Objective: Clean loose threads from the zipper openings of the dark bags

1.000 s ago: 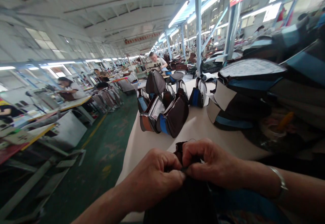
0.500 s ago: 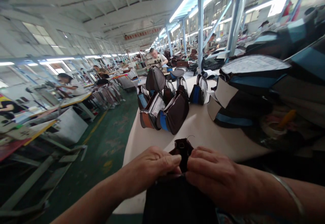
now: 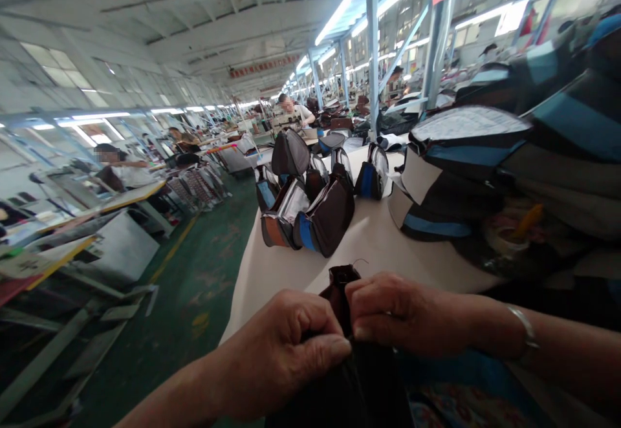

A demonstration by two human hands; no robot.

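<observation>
A dark bag piece (image 3: 339,383), black with a brown inner side, is held low in front of me. My left hand (image 3: 295,350) pinches its near edge, thumb on top. On the other side my right hand (image 3: 392,311) has its fingers closed on the edge, close to the left thumb. Between and beyond the hands the brown end (image 3: 342,279) of the piece stands up, with a loose thread sticking out. Its lower part is in deep shadow, and the fingertips are partly hidden.
Several half-made bags with blue or brown strips (image 3: 325,218) stand on the pale table (image 3: 373,247). At the right are stacked bags (image 3: 436,214) and a pot with a yellow handle (image 3: 528,221). A green floor aisle (image 3: 194,266) runs left. Co-workers sit at machines farther off.
My left hand has shifted nearer and lower along the edge, and its thumb now lies beside the right fingers. The right hand has turned and closed more tightly. The view has swung slightly right.
</observation>
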